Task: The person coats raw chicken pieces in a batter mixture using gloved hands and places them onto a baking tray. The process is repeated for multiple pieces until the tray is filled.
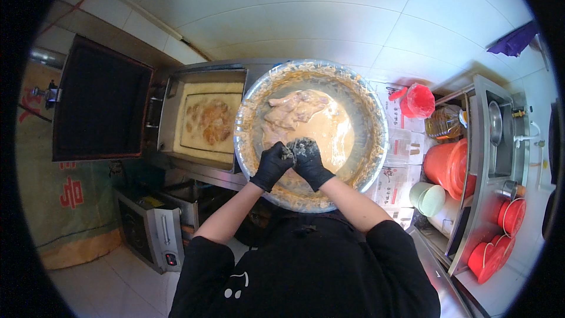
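Observation:
A wide metal basin [379, 141] stands before me, its inner wall smeared with batter. Raw poultry pieces coated in batter [293, 110] lie at its far left side, beside a pool of pale batter [333, 134]. Over the near part of the basin, my left hand [273, 165] and my right hand [308, 159], both in black gloves, meet with curled fingers. Batter clings to the fingers, more thickly on the right glove. Whether either hand grips something between them cannot be made out.
Left of the basin, a deep fryer [165, 132] holds foaming oil with browned food [214, 121] frying; its dark lid [103, 101] stands raised. To the right are a red lined bin [417, 101], an oil jug [443, 123], red tubs [446, 168], pale green buckets [430, 201] and a steel sink [499, 159].

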Demonstrator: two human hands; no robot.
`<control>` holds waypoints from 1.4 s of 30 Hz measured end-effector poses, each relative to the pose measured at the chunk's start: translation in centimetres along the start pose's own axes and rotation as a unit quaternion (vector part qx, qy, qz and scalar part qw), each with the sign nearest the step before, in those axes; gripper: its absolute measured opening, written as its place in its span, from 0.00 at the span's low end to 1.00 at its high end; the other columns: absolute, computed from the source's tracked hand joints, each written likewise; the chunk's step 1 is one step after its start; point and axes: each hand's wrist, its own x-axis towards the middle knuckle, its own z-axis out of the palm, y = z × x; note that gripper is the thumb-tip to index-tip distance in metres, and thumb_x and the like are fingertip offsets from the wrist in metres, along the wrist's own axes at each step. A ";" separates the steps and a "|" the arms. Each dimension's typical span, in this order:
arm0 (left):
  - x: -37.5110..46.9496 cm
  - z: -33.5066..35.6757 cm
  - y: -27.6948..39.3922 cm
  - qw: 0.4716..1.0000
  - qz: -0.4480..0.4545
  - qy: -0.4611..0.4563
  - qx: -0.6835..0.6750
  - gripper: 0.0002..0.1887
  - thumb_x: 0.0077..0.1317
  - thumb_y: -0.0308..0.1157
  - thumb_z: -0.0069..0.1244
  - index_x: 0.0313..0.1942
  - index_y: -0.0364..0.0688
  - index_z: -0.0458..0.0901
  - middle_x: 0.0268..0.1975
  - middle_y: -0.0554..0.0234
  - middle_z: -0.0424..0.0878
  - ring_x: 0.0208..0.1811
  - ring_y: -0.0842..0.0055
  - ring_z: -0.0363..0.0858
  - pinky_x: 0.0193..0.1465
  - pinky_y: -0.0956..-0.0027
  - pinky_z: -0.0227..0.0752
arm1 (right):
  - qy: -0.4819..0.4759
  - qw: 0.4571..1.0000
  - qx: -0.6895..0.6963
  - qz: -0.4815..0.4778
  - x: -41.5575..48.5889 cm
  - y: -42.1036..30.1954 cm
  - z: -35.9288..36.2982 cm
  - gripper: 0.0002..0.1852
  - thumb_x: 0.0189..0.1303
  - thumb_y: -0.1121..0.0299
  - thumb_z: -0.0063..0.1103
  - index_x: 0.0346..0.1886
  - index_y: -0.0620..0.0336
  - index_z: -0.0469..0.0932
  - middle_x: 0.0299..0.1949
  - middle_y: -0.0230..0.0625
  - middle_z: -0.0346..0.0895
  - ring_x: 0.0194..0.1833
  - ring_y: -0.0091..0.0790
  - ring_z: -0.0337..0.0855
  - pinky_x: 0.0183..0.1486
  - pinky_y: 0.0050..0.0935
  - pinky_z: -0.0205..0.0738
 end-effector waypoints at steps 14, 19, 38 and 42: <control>-0.9 -2.4 -2.4 0.996 0.060 0.000 0.065 0.11 0.46 0.26 0.57 0.28 0.39 0.72 0.26 0.55 0.73 0.28 0.64 0.74 0.33 0.67 0.69 | -0.079 0.985 0.119 0.093 -2.3 6.3 -2.1 0.35 0.39 0.58 0.68 0.55 0.51 0.68 0.50 0.42 0.73 0.50 0.47 0.73 0.53 0.40 0.66; 0.3 -2.5 -3.0 0.933 0.320 -0.070 0.148 0.11 0.47 0.26 0.56 0.32 0.40 0.75 0.32 0.53 0.74 0.36 0.60 0.75 0.33 0.64 0.72 | -0.006 0.994 0.064 -0.085 0.6 0.6 -2.0 0.28 0.41 0.53 0.64 0.47 0.53 0.73 0.43 0.46 0.74 0.48 0.48 0.72 0.53 0.43 0.63; 2.2 -6.2 0.8 0.794 0.458 -0.282 0.281 0.05 0.50 0.29 0.47 0.29 0.43 0.72 0.31 0.55 0.70 0.34 0.61 0.73 0.31 0.63 0.71 | -0.114 0.983 0.131 -0.059 0.8 1.2 -4.2 0.36 0.39 0.56 0.65 0.57 0.52 0.66 0.53 0.45 0.67 0.56 0.48 0.65 0.62 0.47 0.52; 2.4 -4.5 0.0 0.886 0.367 -0.258 0.114 0.06 0.49 0.28 0.48 0.30 0.43 0.73 0.31 0.54 0.70 0.35 0.60 0.73 0.31 0.62 0.71 | -0.146 0.983 0.106 -0.042 1.7 0.1 0.3 0.17 0.37 0.62 0.65 0.34 0.54 0.76 0.37 0.40 0.76 0.42 0.45 0.74 0.47 0.41 0.67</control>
